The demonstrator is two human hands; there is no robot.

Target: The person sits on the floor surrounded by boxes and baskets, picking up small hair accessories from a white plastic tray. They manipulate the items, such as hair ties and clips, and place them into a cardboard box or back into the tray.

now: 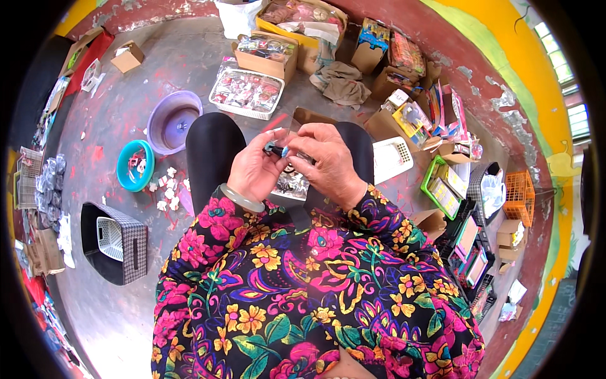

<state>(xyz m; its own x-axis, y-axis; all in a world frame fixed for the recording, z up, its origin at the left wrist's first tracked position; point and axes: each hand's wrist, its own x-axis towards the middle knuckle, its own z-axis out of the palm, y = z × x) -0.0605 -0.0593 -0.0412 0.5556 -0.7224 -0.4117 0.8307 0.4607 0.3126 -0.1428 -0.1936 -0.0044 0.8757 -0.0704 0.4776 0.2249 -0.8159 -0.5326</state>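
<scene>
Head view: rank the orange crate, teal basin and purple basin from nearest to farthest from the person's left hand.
From the left hand:
1. Purple basin: to its left.
2. Teal basin: farther left.
3. Orange crate: far right side.

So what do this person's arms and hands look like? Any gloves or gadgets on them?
No gloves or cables show: the left hand and right hand are bare. A smooth, pale, rounded bangle circles the left wrist. The left sleeve and right sleeve are black, printed with bright pink and yellow flowers and green leaves.
</scene>
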